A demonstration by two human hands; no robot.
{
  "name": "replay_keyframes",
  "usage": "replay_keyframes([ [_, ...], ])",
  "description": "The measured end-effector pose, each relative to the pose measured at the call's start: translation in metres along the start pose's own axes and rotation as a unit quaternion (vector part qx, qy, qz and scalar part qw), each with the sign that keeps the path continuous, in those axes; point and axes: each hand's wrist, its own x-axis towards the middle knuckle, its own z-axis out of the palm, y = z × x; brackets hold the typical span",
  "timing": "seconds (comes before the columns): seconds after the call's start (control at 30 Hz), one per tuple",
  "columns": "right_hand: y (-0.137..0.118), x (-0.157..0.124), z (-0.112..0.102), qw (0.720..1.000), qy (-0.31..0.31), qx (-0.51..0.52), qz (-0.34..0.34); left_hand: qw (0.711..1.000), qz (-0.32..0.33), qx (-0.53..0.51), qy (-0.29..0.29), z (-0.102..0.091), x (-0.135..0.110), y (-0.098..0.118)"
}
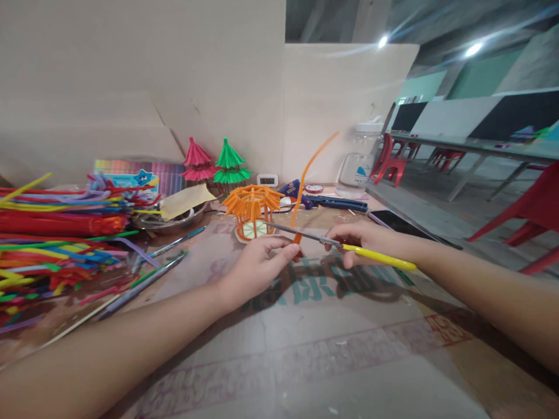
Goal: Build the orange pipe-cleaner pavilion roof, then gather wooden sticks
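Between the thumb and fingers of my left hand (266, 263) is an orange pipe cleaner (304, 185), its long free end curving up and to the right. My right hand (364, 240) holds yellow-handled scissors (379, 256), whose blades point left and cross near the pipe cleaner just above my left fingertips. Whether the blades touch it I cannot tell. Just behind my left hand stands a small orange pavilion model (253, 206) with a fringed roof, thin posts and a pale round base.
Bundles of coloured pipe cleaners (65, 233) lie at left. Behind are a pink model (197, 160), a green model (229, 162), a metal bowl (192, 216), a small digital timer (267, 180), a blue glue gun (297, 192), a water bottle (358, 160) and a phone (404, 226).
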Motion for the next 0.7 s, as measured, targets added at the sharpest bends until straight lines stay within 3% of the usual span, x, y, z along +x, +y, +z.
replay_keyframes([
  [0.2, 0.009, -0.002, -0.011, 0.999, -0.004, 0.024, 0.035, 0.998, 0.0, 0.055, -0.012, 0.001, 0.0, -0.005],
  [0.37, 0.019, -0.008, -0.031, 0.991, -0.02, 0.028, 0.127, 0.988, -0.01, 0.146, -0.049, -0.003, 0.005, -0.019],
  [0.53, 0.018, -0.004, -0.021, 0.964, 0.044, -0.133, 0.224, 0.966, 0.0, 0.256, -0.038, -0.01, 0.008, -0.024],
  [0.7, 0.022, 0.0, -0.007, 0.951, 0.067, -0.253, 0.162, 0.947, 0.01, 0.318, -0.047, -0.01, 0.009, -0.025],
])
